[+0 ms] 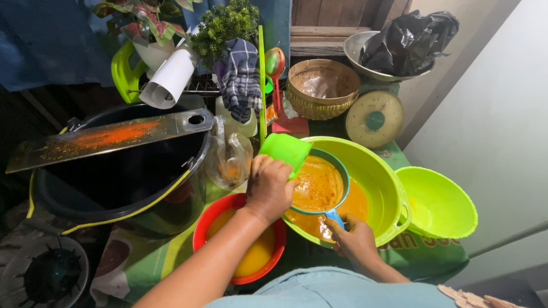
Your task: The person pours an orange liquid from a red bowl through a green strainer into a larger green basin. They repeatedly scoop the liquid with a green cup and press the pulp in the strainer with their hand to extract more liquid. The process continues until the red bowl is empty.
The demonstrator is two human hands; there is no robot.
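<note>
Two hands are on the job: your left hand (268, 188) is closed around a green scoop (286, 150), pressing its flat blade down at the edge of the pulp (317, 185), and your right hand (355, 238) is wrapped tight on the blue handle of the strainer (341, 171), holding it level over the big basin (383, 188).

Judging by what lies there, the straining looks well along but not finished. A pool of orange liquid (358, 201) already sits in the basin under the strainer, so a good share has gone through. The pulp is thick in the strainer, wet and glossy, so there seems to be more to squeeze out. The red bowl (212, 219) just below your left wrist holds a yellow-orange liquid too; I cannot tell whether that is strained or waiting.

The basin is lime-green plastic, smooth and round, with a lipped rim. A smaller bowl (442, 205) of the same plastic sits just beside it on the right, tipped and nearly dry. The strainer is a shallow round bowl with a teal rim. The pulp is grainy and pasty.

To the left, a long metal grater (114, 137) lies across a black bucket (114, 188), dusted with orange shreds. Behind stand a woven basket (322, 88) and a round scale (375, 118) on the counter (434, 254), which has a green printed cover.
</note>
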